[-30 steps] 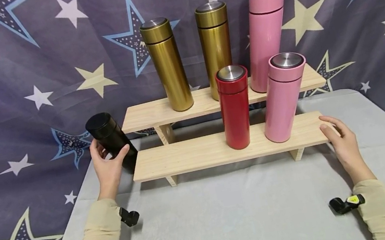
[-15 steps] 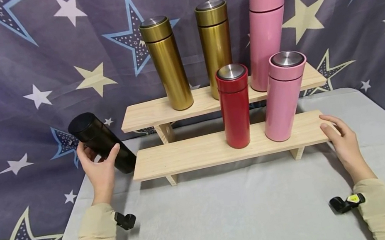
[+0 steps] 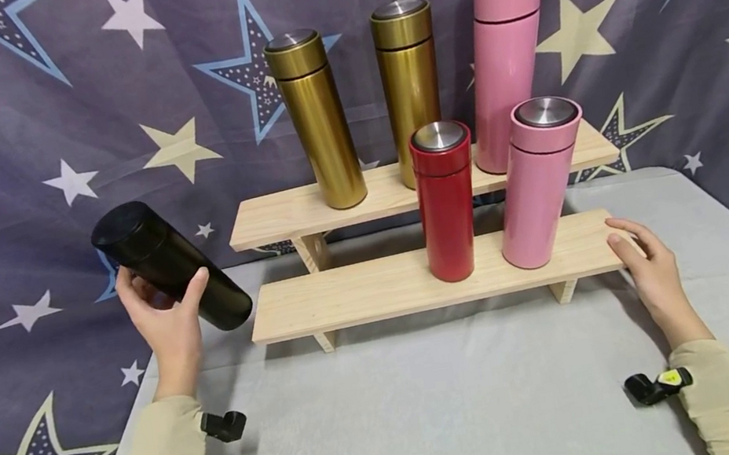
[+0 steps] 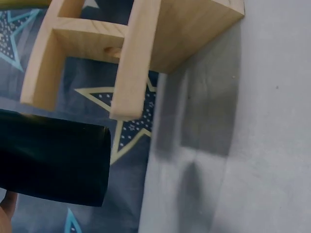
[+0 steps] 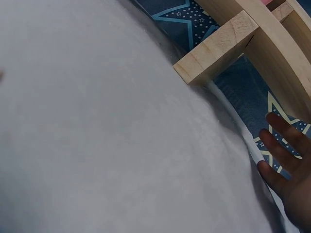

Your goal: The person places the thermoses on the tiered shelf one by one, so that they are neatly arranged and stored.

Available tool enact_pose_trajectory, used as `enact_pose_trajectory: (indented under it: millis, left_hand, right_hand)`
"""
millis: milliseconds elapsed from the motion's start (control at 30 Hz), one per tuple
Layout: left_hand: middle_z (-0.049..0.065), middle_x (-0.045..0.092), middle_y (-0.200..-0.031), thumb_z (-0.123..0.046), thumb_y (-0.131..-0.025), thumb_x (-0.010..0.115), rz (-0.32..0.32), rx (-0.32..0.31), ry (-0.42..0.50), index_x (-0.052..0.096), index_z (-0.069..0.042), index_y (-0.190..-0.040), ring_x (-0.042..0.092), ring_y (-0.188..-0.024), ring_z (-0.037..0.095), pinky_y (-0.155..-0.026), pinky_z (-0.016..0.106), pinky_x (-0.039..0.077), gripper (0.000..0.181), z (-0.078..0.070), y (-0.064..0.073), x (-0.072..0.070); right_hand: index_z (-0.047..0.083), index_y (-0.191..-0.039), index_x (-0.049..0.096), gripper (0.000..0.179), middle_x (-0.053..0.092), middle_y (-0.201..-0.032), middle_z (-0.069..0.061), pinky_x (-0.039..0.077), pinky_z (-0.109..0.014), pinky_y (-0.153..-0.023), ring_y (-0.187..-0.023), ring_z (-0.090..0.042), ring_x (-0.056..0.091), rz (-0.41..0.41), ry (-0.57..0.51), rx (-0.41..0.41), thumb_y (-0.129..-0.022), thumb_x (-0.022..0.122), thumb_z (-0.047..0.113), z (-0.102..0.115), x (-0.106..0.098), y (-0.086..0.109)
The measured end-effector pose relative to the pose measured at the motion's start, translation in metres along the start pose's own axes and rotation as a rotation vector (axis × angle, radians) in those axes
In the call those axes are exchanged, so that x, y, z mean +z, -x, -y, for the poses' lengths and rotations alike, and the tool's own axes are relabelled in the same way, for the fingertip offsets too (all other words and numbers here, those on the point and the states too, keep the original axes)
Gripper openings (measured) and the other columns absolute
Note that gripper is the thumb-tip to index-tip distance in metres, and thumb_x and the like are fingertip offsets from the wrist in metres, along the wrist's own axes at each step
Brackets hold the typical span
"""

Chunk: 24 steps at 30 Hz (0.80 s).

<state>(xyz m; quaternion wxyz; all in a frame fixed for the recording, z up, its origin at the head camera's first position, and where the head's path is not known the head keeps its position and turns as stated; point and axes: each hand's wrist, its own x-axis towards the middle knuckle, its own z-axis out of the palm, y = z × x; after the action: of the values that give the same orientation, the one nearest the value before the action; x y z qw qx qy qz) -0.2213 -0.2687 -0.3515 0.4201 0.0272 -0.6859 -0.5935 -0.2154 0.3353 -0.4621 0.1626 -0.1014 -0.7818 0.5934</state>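
Observation:
My left hand (image 3: pixel 165 334) holds a black thermos bottle (image 3: pixel 180 264) between thumb and fingers, off the left end of the lower wooden shelf (image 3: pixel 346 294). The bottle leans with its lid up and to the left, its base near the shelf's corner. Its lower body (image 4: pixel 53 158) fills the left side of the left wrist view; most of that hand is hidden there. My right hand (image 3: pixel 655 277) touches the right end of the lower shelf with its fingertips. In the right wrist view, fairly straight fingers (image 5: pixel 282 148) show below the board.
A red thermos (image 3: pixel 448 214) and a pink one (image 3: pixel 539 200) stand on the lower shelf. Two gold thermoses (image 3: pixel 324 130) and a taller pink one (image 3: pixel 505 78) stand on the upper shelf (image 3: pixel 277 217). A grey cloth (image 3: pixel 436 407) covers the table; a starry curtain hangs behind.
My left hand has carried the black thermos leftward and slightly up, away from the shelf, tilting it further. My right hand has stayed at the shelf's end.

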Motion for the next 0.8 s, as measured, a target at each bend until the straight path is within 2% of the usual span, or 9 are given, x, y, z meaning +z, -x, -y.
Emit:
enact_pose_trajectory:
  millis: [300, 633, 800]
  left_hand:
    - [0.003, 0.055, -0.12, -0.007, -0.074, 0.084, 0.007, 0.068, -0.009, 0.043, -0.022, -0.144, 0.053, -0.106, 0.019, -0.084, 0.026, 0.043, 0.082, -0.02, 0.003, 0.001]
    - [0.004, 0.054, -0.127, -0.004, -0.074, 0.084, 0.051, 0.115, -0.006, 0.04, -0.02, -0.145, 0.054, -0.11, 0.02, -0.088, 0.026, 0.043, 0.085, -0.034, 0.007, 0.006]
    - [0.003, 0.054, -0.128, -0.003, -0.074, 0.084, 0.069, 0.133, -0.002, 0.04, -0.019, -0.146, 0.053, -0.11, 0.02, -0.089, 0.026, 0.043, 0.086, -0.04, 0.012, 0.013]
  right_hand:
    - [0.026, -0.143, 0.054, 0.044, 0.049, -0.139, -0.004, 0.039, -0.008, -0.08, -0.107, -0.002, 0.049, 0.004, 0.017, -0.002, -0.101, 0.055, 0.038, 0.001, -0.001, 0.0]
    - [0.026, -0.143, 0.055, 0.043, 0.05, -0.137, 0.0, 0.039, -0.008, -0.081, -0.106, -0.001, 0.049, 0.006, -0.006, -0.005, -0.101, 0.055, 0.037, -0.001, 0.0, 0.0]
    - [0.026, -0.144, 0.054, 0.044, 0.049, -0.138, -0.003, 0.04, -0.007, -0.081, -0.107, -0.002, 0.049, 0.007, -0.004, -0.006, -0.101, 0.055, 0.037, -0.001, 0.0, 0.0]
